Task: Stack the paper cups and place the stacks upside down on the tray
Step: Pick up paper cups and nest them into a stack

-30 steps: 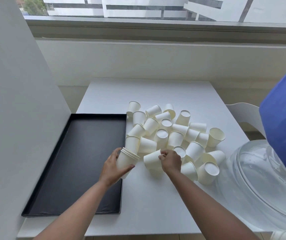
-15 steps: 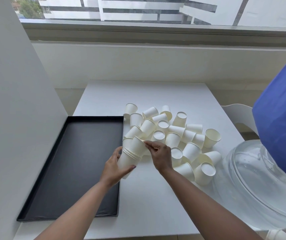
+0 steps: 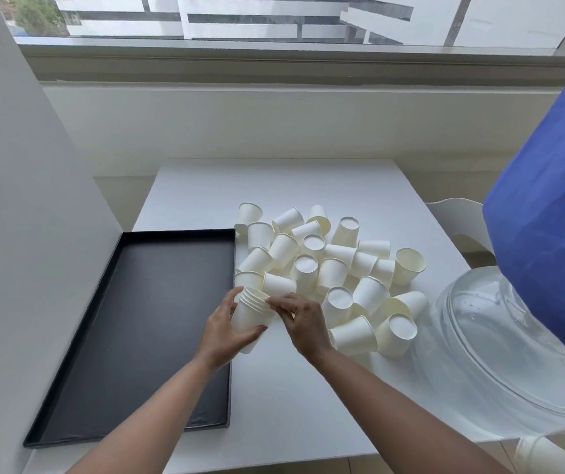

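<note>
My left hand (image 3: 224, 331) grips a short stack of white paper cups (image 3: 248, 314), tilted with its mouth up and away, just right of the black tray's edge. My right hand (image 3: 303, 321) pinches the rim at the top of that stack, fingertips on the uppermost cup. A heap of several loose white paper cups (image 3: 329, 268) lies on the white table to the right, some upright, some upside down, some on their sides. The black tray (image 3: 130, 330) lies at the left with nothing on it.
A grey wall panel (image 3: 17, 234) stands along the tray's left side. A large clear water bottle with a blue top (image 3: 500, 354) lies at the right table edge. A white chair back (image 3: 462, 220) shows behind it. The white table (image 3: 291, 405) is bare near me.
My right hand took a cup from the heap, carried it left and set it into the stack in my left hand. The stack stayed by the tray's edge.
</note>
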The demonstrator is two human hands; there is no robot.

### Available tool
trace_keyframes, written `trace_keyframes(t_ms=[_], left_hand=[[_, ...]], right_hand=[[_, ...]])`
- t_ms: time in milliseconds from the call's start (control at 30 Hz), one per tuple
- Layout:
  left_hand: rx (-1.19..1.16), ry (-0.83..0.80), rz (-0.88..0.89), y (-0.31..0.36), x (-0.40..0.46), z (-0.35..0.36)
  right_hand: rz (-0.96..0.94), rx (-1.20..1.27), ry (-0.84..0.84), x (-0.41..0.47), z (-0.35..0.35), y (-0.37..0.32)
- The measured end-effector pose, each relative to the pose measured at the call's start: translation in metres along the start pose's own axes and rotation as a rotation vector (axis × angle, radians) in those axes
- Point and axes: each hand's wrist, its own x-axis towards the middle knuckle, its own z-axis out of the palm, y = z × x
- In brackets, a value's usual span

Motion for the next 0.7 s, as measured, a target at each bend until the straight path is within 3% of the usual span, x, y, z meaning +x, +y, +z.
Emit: trace_keyframes(t_ms=[167, 267, 433, 533, 700], left_hand=[[-0.033, -0.039, 0.033, -0.001, 0.0, 0.003], [-0.041, -0.037, 0.019, 0.001, 0.0, 0.006], [-0.04, -0.044, -0.036, 0.003, 0.0, 0.008], [-0.039, -0.057, -0.047, 0.002, -0.001, 0.009], [-0.032, -0.085, -0.055, 0.0, -0.001, 0.015]], right_hand=[[0.011, 0.003, -0.042, -0.003, -0.007, 0.003], [0.059, -0.029, 0.027, -0.003, -0.018, 0.008], [0.358, -0.538, 0.087, -0.009, -0.052, 0.043], [0.556, -0.61, 0.116, -0.017, -0.073, 0.056], [0.67, -0.671, -0.031, -0.026, -0.073, 0.06]])
